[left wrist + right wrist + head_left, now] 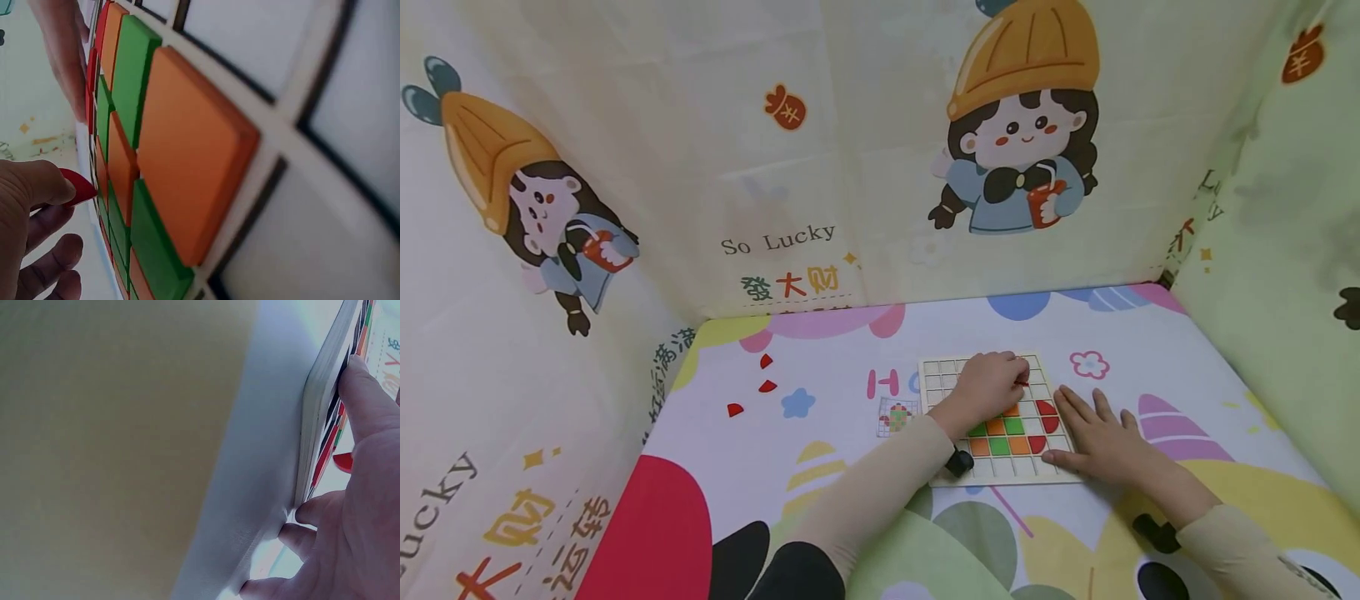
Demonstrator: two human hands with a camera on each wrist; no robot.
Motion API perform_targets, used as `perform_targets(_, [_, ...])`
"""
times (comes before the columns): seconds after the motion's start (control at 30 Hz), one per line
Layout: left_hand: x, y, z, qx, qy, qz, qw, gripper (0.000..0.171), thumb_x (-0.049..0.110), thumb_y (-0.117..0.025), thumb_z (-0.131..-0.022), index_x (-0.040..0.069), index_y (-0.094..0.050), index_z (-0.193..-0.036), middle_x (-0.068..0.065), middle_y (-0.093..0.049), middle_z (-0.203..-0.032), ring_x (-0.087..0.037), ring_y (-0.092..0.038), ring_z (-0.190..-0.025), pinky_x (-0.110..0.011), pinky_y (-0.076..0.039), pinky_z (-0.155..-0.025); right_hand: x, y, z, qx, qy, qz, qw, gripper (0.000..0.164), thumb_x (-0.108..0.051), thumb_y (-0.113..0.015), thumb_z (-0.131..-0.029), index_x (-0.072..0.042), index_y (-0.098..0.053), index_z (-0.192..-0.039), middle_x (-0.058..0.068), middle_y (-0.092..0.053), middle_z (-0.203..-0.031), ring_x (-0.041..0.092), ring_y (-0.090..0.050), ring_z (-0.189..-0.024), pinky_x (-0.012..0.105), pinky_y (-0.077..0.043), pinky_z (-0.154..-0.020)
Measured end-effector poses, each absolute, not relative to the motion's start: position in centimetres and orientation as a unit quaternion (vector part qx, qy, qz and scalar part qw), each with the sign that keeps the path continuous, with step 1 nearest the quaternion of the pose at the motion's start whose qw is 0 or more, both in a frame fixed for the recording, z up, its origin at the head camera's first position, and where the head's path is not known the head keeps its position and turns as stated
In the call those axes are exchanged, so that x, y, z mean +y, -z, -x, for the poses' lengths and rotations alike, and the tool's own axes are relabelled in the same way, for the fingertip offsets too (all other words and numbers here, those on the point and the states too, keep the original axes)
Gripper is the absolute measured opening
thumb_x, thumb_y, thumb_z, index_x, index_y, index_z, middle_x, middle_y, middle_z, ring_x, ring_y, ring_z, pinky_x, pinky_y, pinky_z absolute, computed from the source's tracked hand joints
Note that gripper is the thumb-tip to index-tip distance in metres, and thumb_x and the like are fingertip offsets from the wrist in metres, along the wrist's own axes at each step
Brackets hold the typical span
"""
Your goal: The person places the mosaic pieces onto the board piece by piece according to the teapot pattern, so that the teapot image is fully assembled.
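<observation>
My left hand [987, 387] pinches a red quarter-round tile [79, 187] between thumb and finger, above the far part of a white grid board [943, 482]. Square orange tiles [187, 150] and green tiles [134, 75] fill several cells of the board. Red rounded tiles [1047, 423] sit along its right side. With fingers spread, my right hand [1105, 442] rests at the board's right edge, its thumb on the near right corner area. The left forearm and hand hide part of the board in the head view.
Three loose red tiles [767, 386] lie at the left of the patterned tabletop. A small printed pattern card [895, 417] lies just left of the board. Cloth walls [880, 208] with cartoon prints enclose the table at the back and sides.
</observation>
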State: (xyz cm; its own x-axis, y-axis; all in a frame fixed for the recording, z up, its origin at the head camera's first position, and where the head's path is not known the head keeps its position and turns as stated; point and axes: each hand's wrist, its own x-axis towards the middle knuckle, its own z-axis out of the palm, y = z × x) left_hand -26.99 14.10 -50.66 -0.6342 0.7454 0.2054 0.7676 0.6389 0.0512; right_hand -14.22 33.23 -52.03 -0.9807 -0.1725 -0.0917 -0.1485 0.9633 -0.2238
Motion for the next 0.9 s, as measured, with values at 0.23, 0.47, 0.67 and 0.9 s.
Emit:
perform_targets(0.23, [14.43, 50.88, 26.66, -0.896, 0.029, 0.435, 0.082, 0.007, 0.034, -0.065, -0.100, 0.033, -0.072, -0.101, 0.016, -0.061, -0.090, -0.002, -0.055, -0.074, -0.019, -0.047, -0.068, 33.17, 51.97, 14.26, 0.989, 0.105, 0.085, 0.052, 0.110, -0.073, -0.064, -0.085, 0.000, -0.030, -0.160, 0.024, -0.027, -0.165, 0.070, -0.019, -0.143, 0.088, -0.019, -0.101])
perform_targets(0.47, [14.65, 50.59, 26.70, -0.910, 0.044, 0.412, 0.015, 0.008, 0.040, -0.070, -0.098, 0.033, -0.075, -0.100, 0.018, -0.065, -0.091, -0.002, -0.054, -0.079, -0.017, -0.046, -0.070, 33.07, 51.88, 14.23, 0.988, 0.111, 0.085, 0.059, 0.110, -0.073, -0.065, -0.085, 0.000, -0.030, -0.160, 0.025, -0.027, -0.165, 0.070, -0.018, -0.143, 0.088, -0.018, -0.101])
perform_targets(0.67, [14.88, 50.30, 26.83, -0.901, 0.036, 0.432, 0.012, 0.010, 0.033, -0.068, -0.099, 0.030, -0.072, -0.109, 0.014, -0.062, -0.102, -0.006, -0.053, -0.087, -0.020, -0.048, -0.078, 33.07, 51.83, 14.17, 0.989, 0.112, 0.081, 0.058, 0.110, -0.071, -0.067, -0.085, 0.000, -0.030, -0.160, 0.025, -0.027, -0.165, 0.071, -0.019, -0.142, 0.088, -0.018, -0.101])
perform_targets(0.9, [14.97, 50.47, 27.13, -0.905, 0.038, 0.423, -0.010, 0.017, 0.040, -0.068, -0.099, 0.030, -0.073, -0.112, 0.013, -0.064, -0.105, -0.007, -0.053, -0.089, -0.021, -0.047, -0.077, 33.13, 51.78, 14.12, 0.989, 0.113, 0.079, 0.057, 0.110, -0.072, -0.066, -0.084, 0.000, -0.030, -0.160, 0.025, -0.028, -0.165, 0.071, -0.019, -0.142, 0.088, -0.018, -0.102])
